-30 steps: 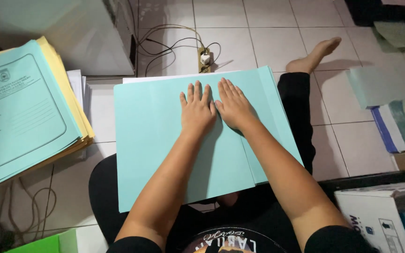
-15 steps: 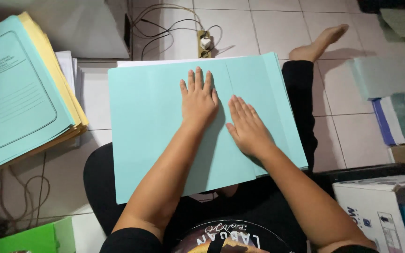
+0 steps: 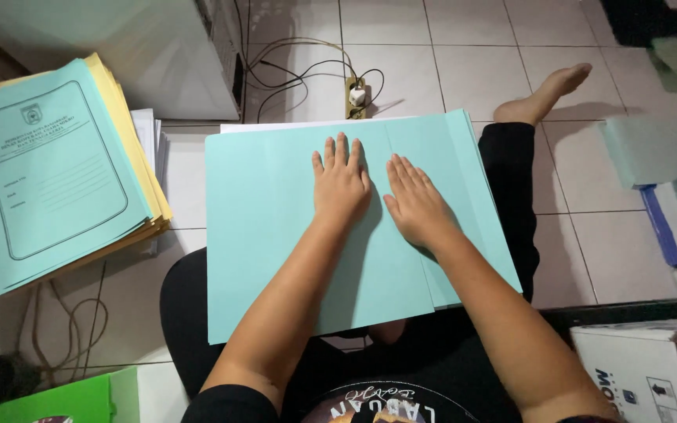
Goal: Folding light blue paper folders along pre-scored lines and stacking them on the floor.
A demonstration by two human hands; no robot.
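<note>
Head view: plain pale-teal folder (image 3: pixel 276 235), creased lengthwise, under flat left hand (image 3: pixel 341 182) and right hand (image 3: pixel 415 205), neither grip closed.

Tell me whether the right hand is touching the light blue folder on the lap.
Touching. The head view shows the right hand lying flat, palm down and fingers spread, on the light blue folder, with no gap visible beneath it. The left hand lies flat beside it.
</note>
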